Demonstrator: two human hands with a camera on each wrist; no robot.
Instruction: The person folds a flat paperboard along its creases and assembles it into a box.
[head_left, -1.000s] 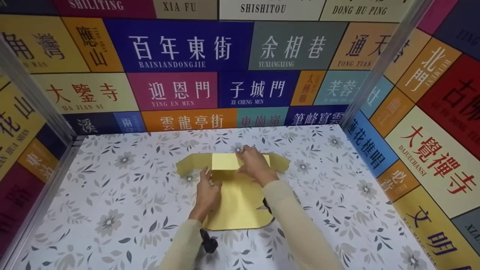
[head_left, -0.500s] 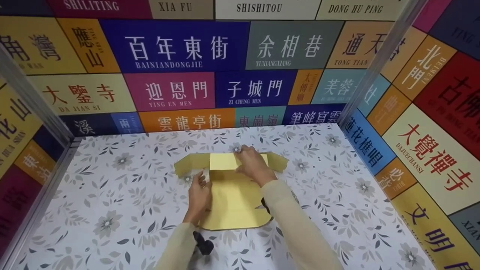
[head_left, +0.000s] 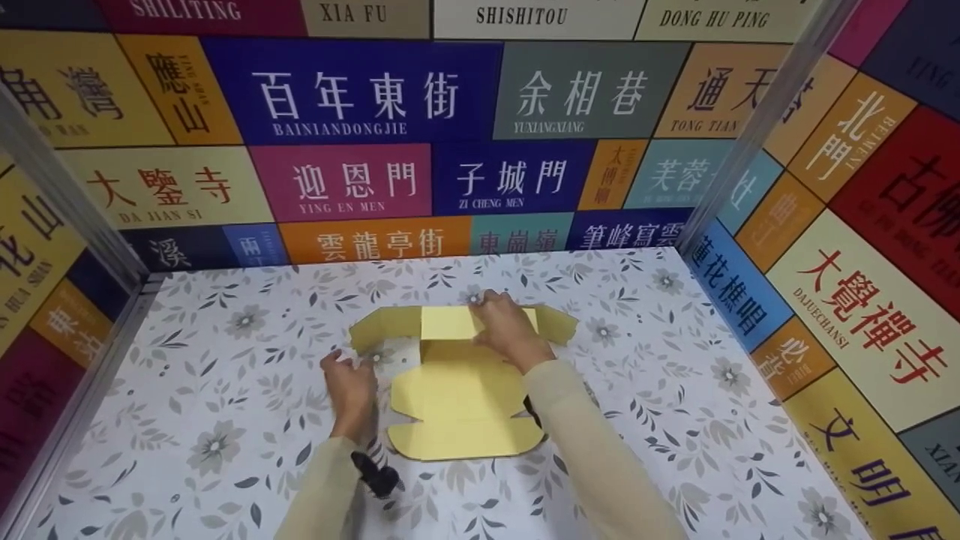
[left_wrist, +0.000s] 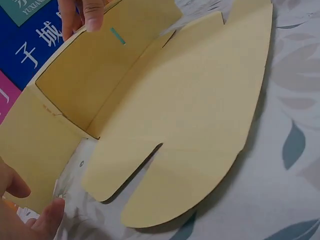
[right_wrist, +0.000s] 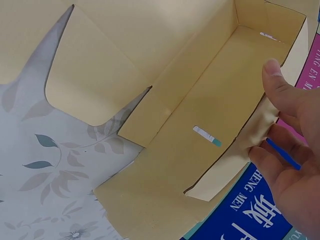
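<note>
Right hand [head_left: 511, 328] grips yellow cardboard [head_left: 469, 397]; left hand [head_left: 349, 391] beside it, holding nothing

The yellow cardboard, partly folded, lies on a floral-patterned tabletop [head_left: 217, 442] in front of the person, mostly between the two hands. Its flat base spreads toward the person, with a notch cut into each side. At the far side a wall stands up, its upper strip [head_left: 448, 324] folded over; the left wing [head_left: 388, 327] and right wing [head_left: 559, 325] stretch out from its ends.

The right hand reaches over the base from the right and pinches the upper strip right of its middle. In the right wrist view the thumb is on one side of the strip and the fingers curl against the other.

The left hand is off the cardboard's left side, near the outer end of the left wing and apart from the base. Its fingers are loosely bent, with a gap between thumb and finger in the left wrist view. Whether a fingertip brushes the wing cannot be told.

A black device [head_left: 375, 476] sits at the left wrist. Colourful lettered panels [head_left: 352, 90] rise behind the tabletop.
</note>
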